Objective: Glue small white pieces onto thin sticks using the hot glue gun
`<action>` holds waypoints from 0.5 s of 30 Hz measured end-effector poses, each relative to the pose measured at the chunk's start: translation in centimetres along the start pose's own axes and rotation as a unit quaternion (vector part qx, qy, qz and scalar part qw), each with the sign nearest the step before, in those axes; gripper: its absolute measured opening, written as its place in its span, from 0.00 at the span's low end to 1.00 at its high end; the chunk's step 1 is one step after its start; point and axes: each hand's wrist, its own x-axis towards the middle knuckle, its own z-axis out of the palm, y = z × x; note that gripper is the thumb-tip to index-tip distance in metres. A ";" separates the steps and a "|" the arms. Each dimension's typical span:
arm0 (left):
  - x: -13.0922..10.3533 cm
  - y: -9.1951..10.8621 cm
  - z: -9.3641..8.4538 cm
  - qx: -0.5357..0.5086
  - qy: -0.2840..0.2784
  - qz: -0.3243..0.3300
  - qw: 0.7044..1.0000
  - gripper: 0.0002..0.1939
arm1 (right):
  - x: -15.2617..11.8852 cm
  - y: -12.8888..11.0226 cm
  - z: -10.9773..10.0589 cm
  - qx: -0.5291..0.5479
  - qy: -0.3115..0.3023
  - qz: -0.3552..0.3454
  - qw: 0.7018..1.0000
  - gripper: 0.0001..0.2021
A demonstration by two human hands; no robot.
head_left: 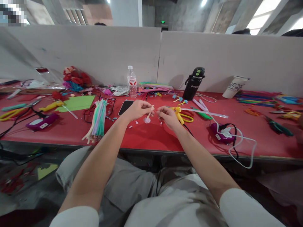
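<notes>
Above the red table, my left hand pinches the pale stem of a small pipe-cleaner flower, its light purple head hanging downward. My right hand is just to the right, apart from the flower, with fingertips curled together; whatever they hold, if anything, is too small to make out. Beside that hand lies a yellow glue gun with a clear glue stick behind it. Yellow-handled scissors rest next to the gun. Small pale clippings lie below my hands.
Left of my forearm is a bundle of pastel pipe cleaners, near a phone. A water bottle, black flask and paper cup stand at the back. A purple power socket with looped cables sits right.
</notes>
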 end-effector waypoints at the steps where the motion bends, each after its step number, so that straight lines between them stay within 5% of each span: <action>1: 0.0 0.0 0.0 0.001 -0.006 0.000 1.000 0.15 | -0.1 -0.2 0.0 -0.001 0.005 -0.015 1.000 0.14; 8: 0.0 0.1 0.1 0.024 -0.039 0.008 0.999 0.16 | -0.5 -1.2 0.5 -0.069 -0.027 -0.095 0.993 0.16; 15: 0.2 -0.1 0.4 -0.023 -0.073 -0.008 0.997 0.12 | -0.5 -1.4 0.3 -0.109 0.017 -0.133 0.985 0.09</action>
